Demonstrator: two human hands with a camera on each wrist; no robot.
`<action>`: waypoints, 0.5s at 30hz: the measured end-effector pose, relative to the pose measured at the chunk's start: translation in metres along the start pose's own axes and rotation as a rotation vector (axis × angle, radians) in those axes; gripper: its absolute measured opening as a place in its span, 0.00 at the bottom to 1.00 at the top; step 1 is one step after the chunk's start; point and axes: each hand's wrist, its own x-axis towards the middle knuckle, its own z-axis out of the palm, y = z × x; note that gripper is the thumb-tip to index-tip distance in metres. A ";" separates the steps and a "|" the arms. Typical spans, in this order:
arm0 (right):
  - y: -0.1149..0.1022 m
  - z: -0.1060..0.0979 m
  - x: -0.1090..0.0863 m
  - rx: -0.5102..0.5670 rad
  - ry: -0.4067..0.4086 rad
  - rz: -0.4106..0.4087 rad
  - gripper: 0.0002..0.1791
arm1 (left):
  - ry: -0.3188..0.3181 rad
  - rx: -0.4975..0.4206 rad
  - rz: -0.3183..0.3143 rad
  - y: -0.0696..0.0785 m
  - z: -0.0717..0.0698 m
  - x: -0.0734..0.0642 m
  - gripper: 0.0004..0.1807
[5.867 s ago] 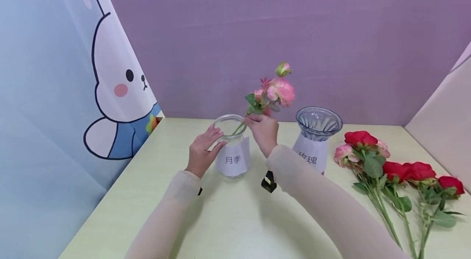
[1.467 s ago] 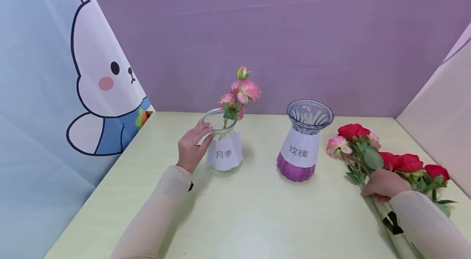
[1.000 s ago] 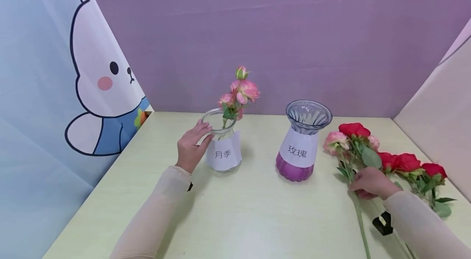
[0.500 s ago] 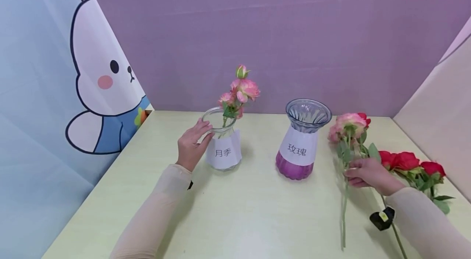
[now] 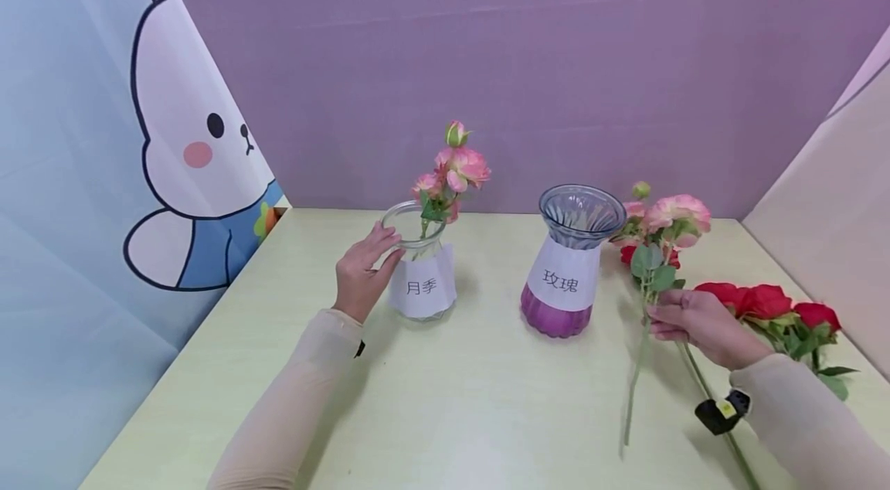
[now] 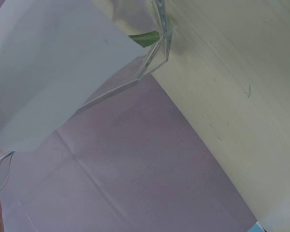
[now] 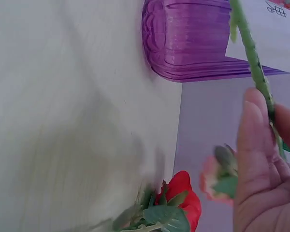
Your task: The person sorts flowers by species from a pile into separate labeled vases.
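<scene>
My left hand (image 5: 365, 270) holds the neck of a clear glass vase (image 5: 416, 314), its fingers at the rim and thumb on the near side. A white paper label (image 5: 424, 289) wraps that vase, and a pink flower spray (image 5: 462, 169) stands in it. In the left wrist view the paper hides much of the glass. My right hand (image 5: 702, 324) pinches the green stem (image 7: 253, 58) of another pink flower spray (image 5: 677, 216) between thumb and fingers. Its blooms point up and its stem end hangs over the table, to the right of the purple-based vase (image 5: 556, 316).
Red roses (image 5: 765, 302) lie on the table (image 5: 473, 413) at the right, beyond my right hand. One more red rose (image 7: 181, 198) lies beneath the held spray. A purple wall (image 5: 521, 73) stands behind; a blue rabbit-print cloth (image 5: 76, 188) hangs at the left.
The first pink spray has gone from my right hand into the clear vase. My right hand has since picked a second pink spray from the pile, raising it upright. The left hand stays at the vase.
</scene>
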 end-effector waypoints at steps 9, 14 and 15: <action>0.005 0.015 -0.002 0.187 0.160 -0.016 0.15 | -0.013 0.006 -0.011 0.002 -0.001 0.001 0.14; 0.009 0.030 -0.005 0.309 0.158 -0.039 0.05 | -0.032 0.010 -0.054 0.003 -0.002 0.000 0.14; 0.009 0.033 -0.006 0.313 0.157 -0.049 0.06 | -0.034 0.011 -0.063 0.003 -0.002 -0.001 0.14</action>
